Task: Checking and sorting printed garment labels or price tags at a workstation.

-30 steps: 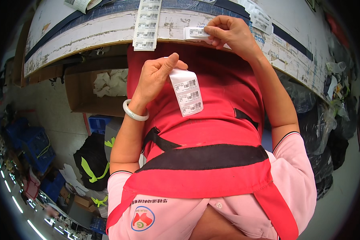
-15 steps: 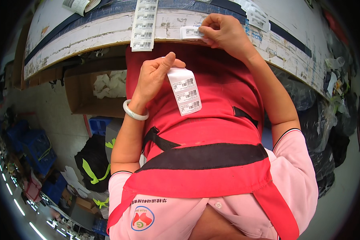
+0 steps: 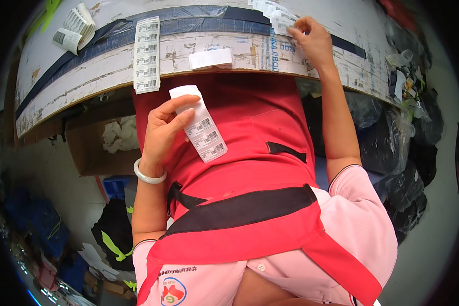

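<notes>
My left hand (image 3: 166, 125) is closed on a white strip of barcode labels (image 3: 207, 136), pinched between thumb and fingers. The strip hangs over my red apron, its upper part blank and several printed labels on its lower part. Over the bench, my right hand (image 3: 313, 45) has thumb and forefinger bent in a pinch at the edge of a fanned pile of barcode labels (image 3: 278, 18). A small white stack of labels (image 3: 210, 58) lies near the bench's front edge between my hands, its top face blank.
A long label strip (image 3: 147, 53) lies across the bench edge, left of the stack. Farther left is a curled bundle of labels (image 3: 79, 25). The worn bench (image 3: 102, 71) has dark tape along it. Below sits a cardboard box (image 3: 81, 148) with crumpled paper; plastic bags (image 3: 392, 137) are at right.
My right hand has left the small white stack and moved to the fanned label pile farther back. My left hand still holds its strip, gripping it with the fingers turned more across it. The view has shifted.
</notes>
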Demonstrator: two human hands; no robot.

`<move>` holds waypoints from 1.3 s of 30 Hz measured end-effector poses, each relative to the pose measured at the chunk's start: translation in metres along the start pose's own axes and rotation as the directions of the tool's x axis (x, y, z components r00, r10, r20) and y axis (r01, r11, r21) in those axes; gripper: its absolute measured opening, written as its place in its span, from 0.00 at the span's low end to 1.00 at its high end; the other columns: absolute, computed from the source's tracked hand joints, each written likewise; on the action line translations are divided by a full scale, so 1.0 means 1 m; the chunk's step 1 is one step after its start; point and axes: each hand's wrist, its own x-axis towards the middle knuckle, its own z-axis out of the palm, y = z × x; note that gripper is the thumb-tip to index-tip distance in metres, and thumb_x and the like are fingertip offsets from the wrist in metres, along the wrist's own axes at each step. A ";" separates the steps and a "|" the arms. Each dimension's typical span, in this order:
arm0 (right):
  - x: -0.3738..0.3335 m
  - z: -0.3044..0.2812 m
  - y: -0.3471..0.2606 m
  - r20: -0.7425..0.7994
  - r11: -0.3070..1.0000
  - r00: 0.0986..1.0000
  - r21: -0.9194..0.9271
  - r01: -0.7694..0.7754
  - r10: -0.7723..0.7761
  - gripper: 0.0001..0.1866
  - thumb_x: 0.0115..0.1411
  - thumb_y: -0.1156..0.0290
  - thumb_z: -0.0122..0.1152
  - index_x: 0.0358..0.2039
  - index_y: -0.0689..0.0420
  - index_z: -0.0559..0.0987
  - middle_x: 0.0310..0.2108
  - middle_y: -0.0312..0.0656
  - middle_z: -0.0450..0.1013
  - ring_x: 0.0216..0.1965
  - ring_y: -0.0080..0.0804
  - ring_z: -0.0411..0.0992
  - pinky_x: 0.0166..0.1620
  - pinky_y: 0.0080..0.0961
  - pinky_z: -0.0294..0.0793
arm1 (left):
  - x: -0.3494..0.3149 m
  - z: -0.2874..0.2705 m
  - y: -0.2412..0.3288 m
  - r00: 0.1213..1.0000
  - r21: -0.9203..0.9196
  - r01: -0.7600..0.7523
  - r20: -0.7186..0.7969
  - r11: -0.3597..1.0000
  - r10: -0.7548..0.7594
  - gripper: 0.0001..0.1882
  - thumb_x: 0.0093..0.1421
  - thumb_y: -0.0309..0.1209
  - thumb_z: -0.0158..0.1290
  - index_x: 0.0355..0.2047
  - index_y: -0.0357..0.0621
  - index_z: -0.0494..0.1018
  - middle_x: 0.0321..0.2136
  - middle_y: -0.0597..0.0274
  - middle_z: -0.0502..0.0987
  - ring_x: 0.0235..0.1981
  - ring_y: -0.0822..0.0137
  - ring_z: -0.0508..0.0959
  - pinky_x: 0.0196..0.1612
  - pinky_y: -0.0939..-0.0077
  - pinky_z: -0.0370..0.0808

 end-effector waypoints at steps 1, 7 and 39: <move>-0.001 0.005 0.007 0.057 0.992 0.992 -0.072 -0.108 0.112 0.20 0.50 0.52 0.67 0.37 0.52 0.79 0.31 0.39 0.78 0.35 0.41 0.76 0.41 0.35 0.74 | 0.000 -0.001 0.001 1.000 -0.048 0.018 0.022 0.999 -0.017 0.12 0.62 0.26 0.54 0.45 0.35 0.76 0.35 0.63 0.79 0.33 0.77 0.76 0.31 0.85 0.73; -0.017 0.008 -0.014 -0.110 0.990 0.992 -0.129 0.055 -0.070 0.18 0.53 0.55 0.66 0.39 0.52 0.79 0.36 0.42 0.76 0.39 0.40 0.75 0.41 0.34 0.74 | -0.001 0.009 0.006 0.999 0.022 -0.037 -0.028 0.999 0.038 0.11 0.62 0.24 0.53 0.44 0.34 0.76 0.36 0.62 0.79 0.35 0.76 0.76 0.40 0.82 0.73; -0.042 0.036 -0.116 0.564 0.609 0.817 0.692 -0.388 -0.120 0.11 0.61 0.67 0.62 0.37 0.62 0.79 0.26 0.35 0.76 0.24 0.16 0.73 0.28 0.13 0.74 | 0.010 -0.010 -0.001 0.995 0.291 -0.088 -0.011 0.953 0.096 0.27 0.68 0.47 0.43 0.35 0.32 0.79 0.31 0.58 0.80 0.32 0.73 0.77 0.40 0.80 0.72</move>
